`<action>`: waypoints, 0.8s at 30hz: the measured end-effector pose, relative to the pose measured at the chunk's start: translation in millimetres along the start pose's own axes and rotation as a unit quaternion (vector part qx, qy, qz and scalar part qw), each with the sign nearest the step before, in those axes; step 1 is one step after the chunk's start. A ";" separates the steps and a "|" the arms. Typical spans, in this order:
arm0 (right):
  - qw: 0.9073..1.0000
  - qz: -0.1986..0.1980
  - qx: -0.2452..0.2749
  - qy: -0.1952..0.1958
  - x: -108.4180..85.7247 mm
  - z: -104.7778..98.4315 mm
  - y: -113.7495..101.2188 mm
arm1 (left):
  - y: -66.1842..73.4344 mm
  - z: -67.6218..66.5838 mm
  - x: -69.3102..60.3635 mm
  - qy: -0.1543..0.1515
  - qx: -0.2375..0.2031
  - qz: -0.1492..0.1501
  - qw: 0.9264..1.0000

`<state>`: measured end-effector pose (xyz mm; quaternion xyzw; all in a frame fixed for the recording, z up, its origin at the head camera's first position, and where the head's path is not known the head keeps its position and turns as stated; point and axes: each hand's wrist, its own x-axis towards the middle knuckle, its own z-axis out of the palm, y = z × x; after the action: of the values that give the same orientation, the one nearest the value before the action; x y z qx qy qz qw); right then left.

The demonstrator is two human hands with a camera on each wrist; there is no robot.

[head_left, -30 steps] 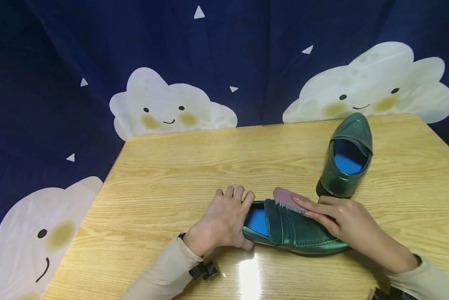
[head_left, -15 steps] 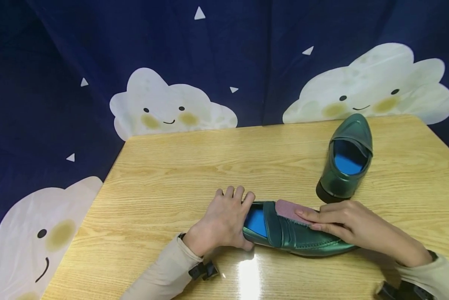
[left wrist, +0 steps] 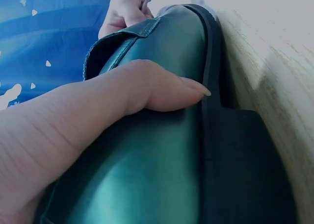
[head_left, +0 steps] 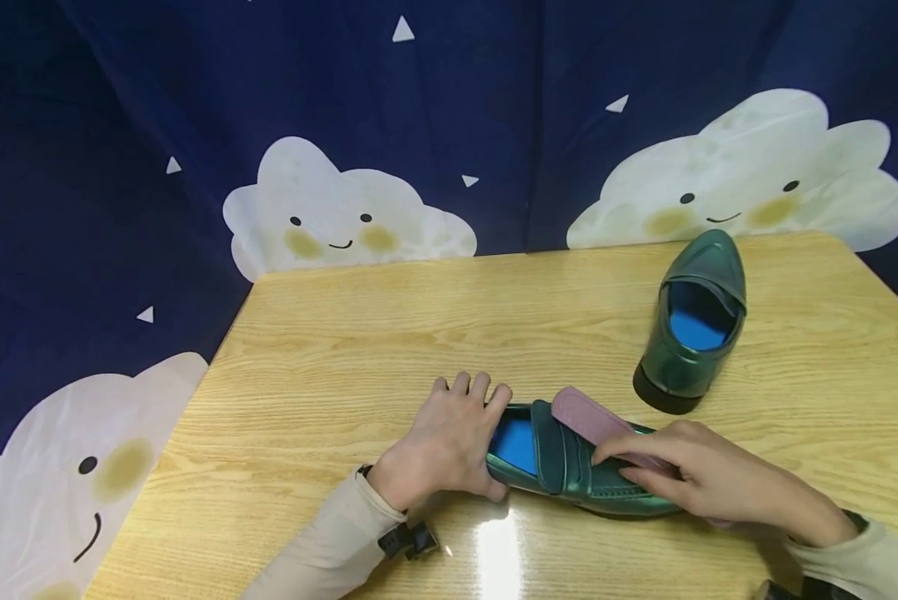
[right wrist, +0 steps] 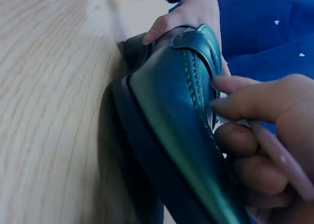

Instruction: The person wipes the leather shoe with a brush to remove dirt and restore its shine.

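One green loafer [head_left: 576, 475] rests on the wood-grain surface [head_left: 374, 333], right of the middle, its opening upward, heel towards the left edge and toe towards the right edge. The left hand [head_left: 449, 442] grips it round the heel end, thumb on the near side and fingers spread over the far side; the wrist view confirms the thumb against the green upper, its tip at the dark sole. The right hand [head_left: 719, 475] pinches a pink brush [head_left: 587, 417] between thumb and fingers, the brush's broad end over the vamp, beside the strap. Bristle contact cannot be determined. A matching loafer [head_left: 696, 325] with blue insole stands upright near the far edge, left of the far right corner, toe directed to that edge. Behind the surface, a navy cloth [head_left: 389, 108] bears smiling white clouds and small white triangles.
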<state>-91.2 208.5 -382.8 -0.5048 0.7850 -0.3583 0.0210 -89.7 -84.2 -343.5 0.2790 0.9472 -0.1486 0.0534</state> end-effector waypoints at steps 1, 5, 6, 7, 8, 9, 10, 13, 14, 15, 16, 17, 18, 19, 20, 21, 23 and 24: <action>1.000 0.015 -0.018 0.001 0.3 -0.9 -2.4 | 0.1 0.0 0.0 0.001 -0.001 0.000 1.000; 0.991 0.104 -0.085 -0.011 0.9 -6.1 -12.7 | 0.3 -0.2 0.2 0.003 0.000 -0.001 1.000; 0.987 0.124 -0.106 -0.012 1.1 -7.1 -14.3 | 0.4 -0.2 0.2 0.004 0.000 -0.001 1.000; 0.982 0.139 -0.131 -0.012 1.4 -8.0 -15.9 | 0.4 -0.4 0.3 0.006 0.000 -0.001 1.000; 0.975 0.151 -0.161 -0.014 1.5 -8.9 -17.0 | 0.4 -0.5 0.3 0.007 0.001 -0.001 1.000; 0.969 0.158 -0.188 -0.015 1.8 -9.6 -17.7 | 0.4 -0.7 0.3 0.007 0.000 -0.001 1.000; 0.965 0.153 -0.214 -0.010 2.2 -9.6 -17.4 | 0.5 -0.4 0.3 0.008 0.000 -0.001 1.000; 0.956 0.133 -0.260 0.022 4.1 -7.5 -16.4 | 0.8 0.0 0.4 0.009 -0.001 -0.001 1.000; 0.956 0.127 -0.263 0.033 4.9 -6.5 -16.3 | 0.9 0.1 0.4 0.009 -0.001 -0.001 1.000; 0.957 0.123 -0.260 0.043 5.8 -5.2 -16.4 | 0.9 0.1 0.4 0.009 0.000 -0.001 1.000; 0.959 0.116 -0.253 0.052 6.8 -3.7 -16.8 | 1.0 0.1 0.5 0.010 0.000 -0.001 1.000; 0.962 0.112 -0.242 0.056 7.7 -2.5 -17.5 | 1.0 0.2 0.5 0.010 0.000 -0.001 1.000; 0.966 0.105 -0.230 0.056 8.3 -1.5 -18.2 | 1.0 0.1 0.4 0.010 0.001 0.000 1.000; 0.970 0.093 -0.217 0.053 8.6 -1.1 -19.0 | 0.9 0.0 0.4 0.010 0.001 0.000 1.000; 0.975 0.080 -0.203 0.049 8.9 -0.9 -19.9 | 0.9 -0.1 0.4 0.010 0.000 0.000 1.000; 0.979 0.063 -0.190 0.043 9.1 -1.0 -20.6 | 0.8 -0.1 0.3 0.011 -0.001 0.000 1.000; 0.985 0.024 -0.168 0.031 9.2 -1.7 -21.8 | 0.8 0.0 0.3 0.010 -0.001 0.000 1.000; 0.987 0.012 -0.158 0.026 9.1 -2.1 -22.2 | 0.8 -0.1 0.2 0.009 -0.001 -0.001 1.000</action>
<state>-79.2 197.1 -365.3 -0.4826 0.8382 -0.2423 -0.0755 -89.5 -83.4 -343.6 0.2797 0.9479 -0.1456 0.0449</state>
